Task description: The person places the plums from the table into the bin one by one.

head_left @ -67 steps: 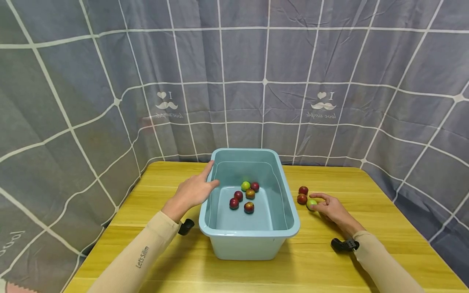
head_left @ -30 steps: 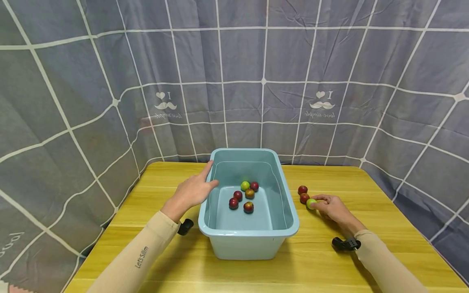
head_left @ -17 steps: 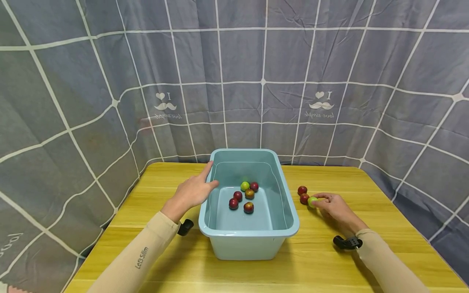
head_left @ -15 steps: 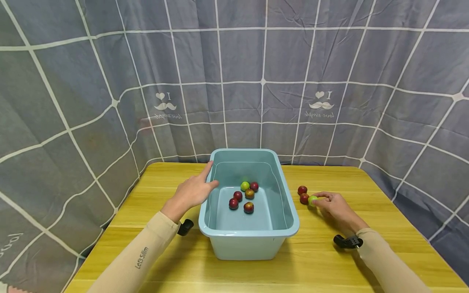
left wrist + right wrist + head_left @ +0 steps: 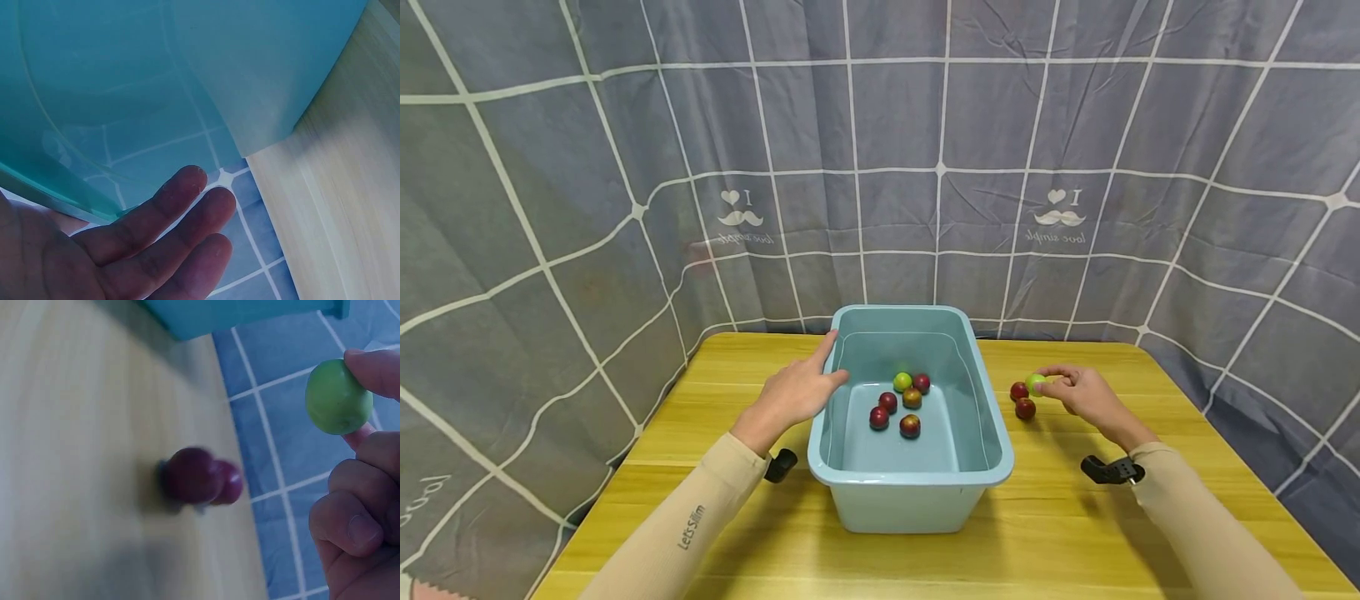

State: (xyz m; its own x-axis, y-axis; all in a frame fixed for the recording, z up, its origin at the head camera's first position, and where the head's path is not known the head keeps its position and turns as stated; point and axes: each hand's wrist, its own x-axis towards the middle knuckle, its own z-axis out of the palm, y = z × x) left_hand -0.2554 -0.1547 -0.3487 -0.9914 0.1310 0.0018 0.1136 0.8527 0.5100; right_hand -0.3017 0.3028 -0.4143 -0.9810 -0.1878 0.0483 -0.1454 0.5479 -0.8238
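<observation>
My right hand (image 5: 1092, 404) pinches a green plum (image 5: 337, 397) between thumb and fingertip, raised above the table, its other fingers folded in. Two dark red plums lie on the table beside it, a back one (image 5: 1018, 391) and a front one (image 5: 1025, 408). My left hand (image 5: 793, 390) rests at the left rim of the light blue plastic tub (image 5: 917, 478), index finger straight along the edge and thumb reaching over it. In the left wrist view, its other fingers (image 5: 215, 209) extend loosely outside the tub. Inside the tub lie a green plum (image 5: 902, 382) and several reddish plums (image 5: 910, 426).
The tub stands mid-table on a yellow wood-grain tabletop (image 5: 745, 550). A grey curtain (image 5: 895, 208) with white grid lines hangs behind the table and along both sides. Each wrist wears a black camera mount, such as the right mount (image 5: 1108, 470).
My right hand has lifted the green plum off the table and moved it away from me, past the front red plum. My left hand has kept its place at the tub's rim.
</observation>
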